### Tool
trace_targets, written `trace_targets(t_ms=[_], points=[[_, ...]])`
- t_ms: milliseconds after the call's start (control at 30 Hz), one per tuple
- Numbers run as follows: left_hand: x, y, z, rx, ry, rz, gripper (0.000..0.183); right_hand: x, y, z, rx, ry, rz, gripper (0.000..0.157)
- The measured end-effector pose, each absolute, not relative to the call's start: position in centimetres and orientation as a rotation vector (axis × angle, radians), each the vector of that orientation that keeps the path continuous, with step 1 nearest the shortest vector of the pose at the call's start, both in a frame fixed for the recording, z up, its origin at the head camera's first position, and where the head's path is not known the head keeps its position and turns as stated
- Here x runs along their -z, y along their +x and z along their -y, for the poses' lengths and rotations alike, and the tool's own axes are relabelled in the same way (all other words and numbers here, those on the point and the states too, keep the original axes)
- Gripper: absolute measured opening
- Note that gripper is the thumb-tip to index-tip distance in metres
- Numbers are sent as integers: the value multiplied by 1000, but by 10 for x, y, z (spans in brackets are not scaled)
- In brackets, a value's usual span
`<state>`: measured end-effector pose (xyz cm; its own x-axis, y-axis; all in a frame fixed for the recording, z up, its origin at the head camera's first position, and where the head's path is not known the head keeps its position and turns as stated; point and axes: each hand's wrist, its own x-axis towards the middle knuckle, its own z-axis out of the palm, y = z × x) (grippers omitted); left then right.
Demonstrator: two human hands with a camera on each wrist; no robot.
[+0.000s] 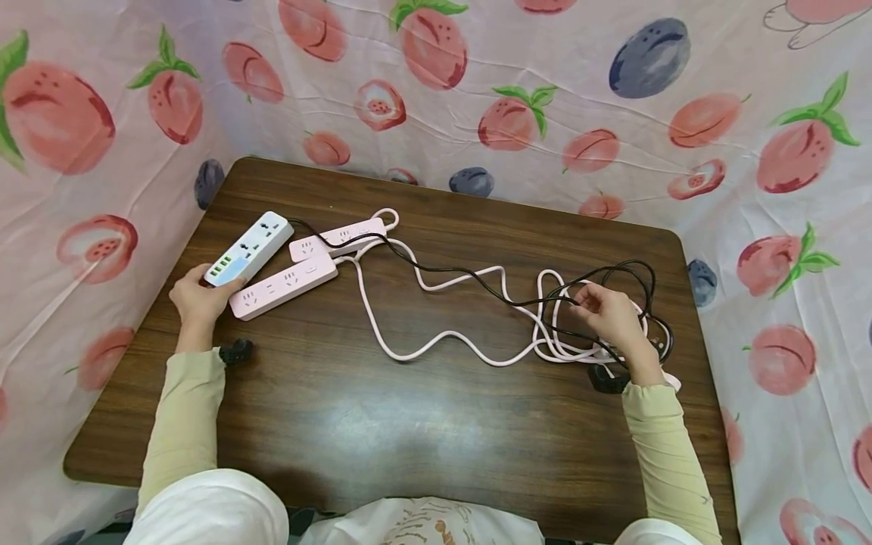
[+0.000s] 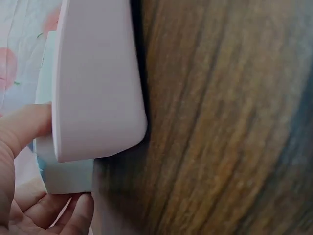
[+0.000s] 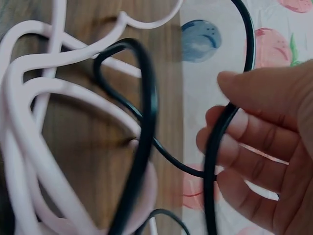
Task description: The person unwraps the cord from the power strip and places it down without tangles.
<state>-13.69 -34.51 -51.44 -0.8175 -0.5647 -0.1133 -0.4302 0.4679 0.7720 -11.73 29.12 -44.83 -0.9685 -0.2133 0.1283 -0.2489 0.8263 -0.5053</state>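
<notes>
At the table's left side, my left hand (image 1: 195, 300) grips the near end of a white power strip (image 1: 253, 244) with green USB ports. In the left wrist view, a pink power strip (image 2: 98, 83) partly hides the white strip (image 2: 68, 177), with thumb and fingers round its end. A black cord (image 1: 470, 272) runs from the white strip's far end across to the right. Over there my right hand (image 1: 616, 322) holds this cord between thumb and fingers, above a tangle of pink cable. The right wrist view shows the black cord (image 3: 213, 161) passing across the fingers.
Two pink power strips, one nearer (image 1: 282, 286) and one farther (image 1: 341, 236), lie beside the white one. Their pink cables (image 1: 402, 357) wind rightward into loops mixed with black cord. A black plug (image 1: 605, 378) lies below the right hand. Fruit-print cloth (image 1: 436, 91) hangs around the wooden table (image 1: 422, 431).
</notes>
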Motion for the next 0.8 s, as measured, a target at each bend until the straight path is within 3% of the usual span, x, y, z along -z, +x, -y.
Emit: trace_targets(t_ms=[467, 800], points=[[510, -136, 346, 1131, 758, 2733, 68, 471, -119, -292, -673, 302, 3123, 14], [496, -138, 341, 1036, 676, 2963, 77, 452, -119, -287, -764, 407, 3200, 24]])
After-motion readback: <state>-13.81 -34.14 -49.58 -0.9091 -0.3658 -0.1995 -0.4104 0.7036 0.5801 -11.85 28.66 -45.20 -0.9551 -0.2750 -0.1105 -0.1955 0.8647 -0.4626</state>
